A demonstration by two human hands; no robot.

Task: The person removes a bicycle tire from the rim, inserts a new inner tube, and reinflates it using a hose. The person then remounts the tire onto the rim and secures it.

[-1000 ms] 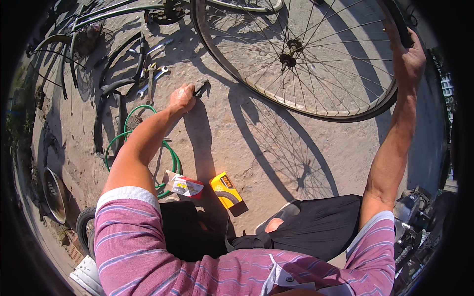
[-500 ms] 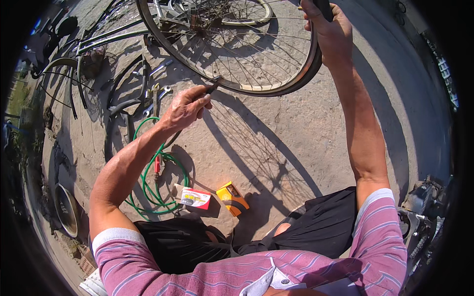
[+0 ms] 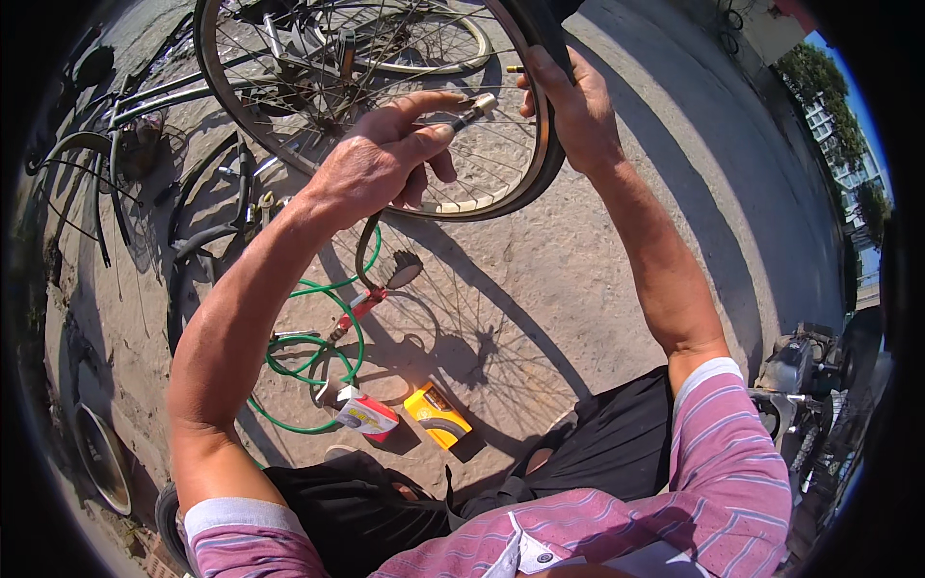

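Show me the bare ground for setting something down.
Bare ground lies below the wheel, between the yellow box and the right forearm, crossed by shadows. Another patch lies right of that forearm, above the metal machinery. It's crowded left: green hose, red-and-white box, bicycle frame.

Rough sunlit ground (image 3: 559, 265), yellow box (image 3: 438, 416), red-and-white box (image 3: 367, 414) beside it, looped green hose (image 3: 359, 337)

An open-air bicycle repair spot: sunlit ground (image 3: 559, 270), a bicycle frame (image 3: 154, 107), a wheel (image 3: 554, 159), trees (image 3: 819, 91), a building (image 3: 858, 181).
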